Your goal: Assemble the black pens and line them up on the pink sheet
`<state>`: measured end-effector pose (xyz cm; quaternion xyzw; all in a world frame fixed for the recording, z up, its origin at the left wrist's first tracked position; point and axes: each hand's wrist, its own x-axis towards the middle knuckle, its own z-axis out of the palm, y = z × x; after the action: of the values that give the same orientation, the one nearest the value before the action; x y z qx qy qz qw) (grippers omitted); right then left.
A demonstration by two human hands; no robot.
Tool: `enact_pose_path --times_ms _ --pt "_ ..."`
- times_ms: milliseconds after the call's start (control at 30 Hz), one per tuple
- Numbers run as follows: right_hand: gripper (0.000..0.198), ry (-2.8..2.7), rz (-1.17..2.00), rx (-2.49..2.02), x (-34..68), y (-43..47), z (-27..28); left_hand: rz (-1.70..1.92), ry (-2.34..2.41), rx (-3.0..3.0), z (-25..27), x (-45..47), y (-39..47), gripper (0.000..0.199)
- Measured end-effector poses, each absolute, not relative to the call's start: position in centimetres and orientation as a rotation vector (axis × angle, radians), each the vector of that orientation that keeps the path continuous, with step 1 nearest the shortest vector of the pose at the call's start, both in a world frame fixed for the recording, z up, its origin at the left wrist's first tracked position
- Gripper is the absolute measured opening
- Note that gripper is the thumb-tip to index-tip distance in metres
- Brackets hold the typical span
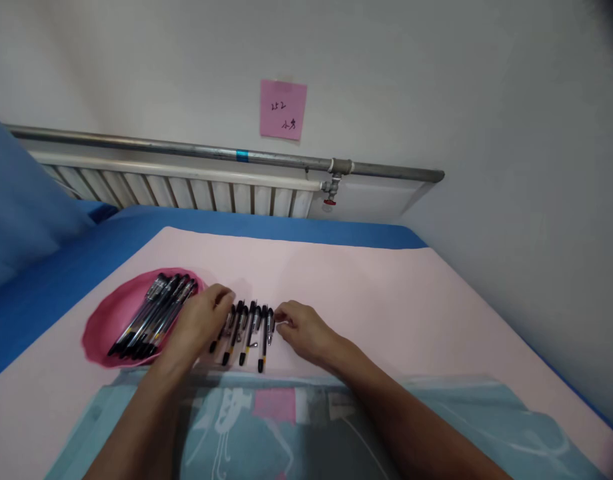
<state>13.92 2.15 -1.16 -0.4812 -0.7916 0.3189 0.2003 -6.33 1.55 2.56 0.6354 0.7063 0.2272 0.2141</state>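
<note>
Several pens [247,337] with clear barrels and black ends lie side by side in a row on the pale pink table surface. Between their upper parts are short black-and-clear pieces [270,324] that look like pen caps. My left hand [206,317] is at the left end of this row, its fingers curled together beside the topmost black ends. At the right end, my right hand [301,327] has its thumb and fingers pinched close against the last short piece. Whatever either hand grips is hidden or too small to make out.
A pink scalloped basket [93,340] with many more pens stands left of my left forearm. A light-blue printed cloth [236,433] covers the near side. Behind the blue table edge [286,230] are a radiator [201,193], a pipe and a wall with a pink note [283,110].
</note>
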Motion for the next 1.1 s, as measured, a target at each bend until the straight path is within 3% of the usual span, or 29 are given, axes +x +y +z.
enact_pose_path --times_ms 200,467,867,967,1100 --pt "0.021 -1.996 0.969 -1.391 14.1 2.6 -1.6 0.847 2.347 1.391 3.3 -13.2 1.7 0.037" --pt "0.013 -1.672 1.253 -1.483 15.0 4.0 -2.3 0.428 2.462 1.567 2.6 -14.4 1.9 0.03" --pt "0.012 -1.76 1.161 -1.458 15.0 3.9 -2.0 0.219 2.525 1.766 2.2 -12.3 2.2 0.025" --pt "0.012 -1.759 1.169 -1.459 15.1 3.9 -2.1 0.427 2.52 1.721 2.7 -12.0 2.0 0.027" --pt "0.011 -1.692 1.187 -1.434 14.9 3.8 -2.1 1.152 2.194 1.523 3.6 -10.2 1.3 0.028"
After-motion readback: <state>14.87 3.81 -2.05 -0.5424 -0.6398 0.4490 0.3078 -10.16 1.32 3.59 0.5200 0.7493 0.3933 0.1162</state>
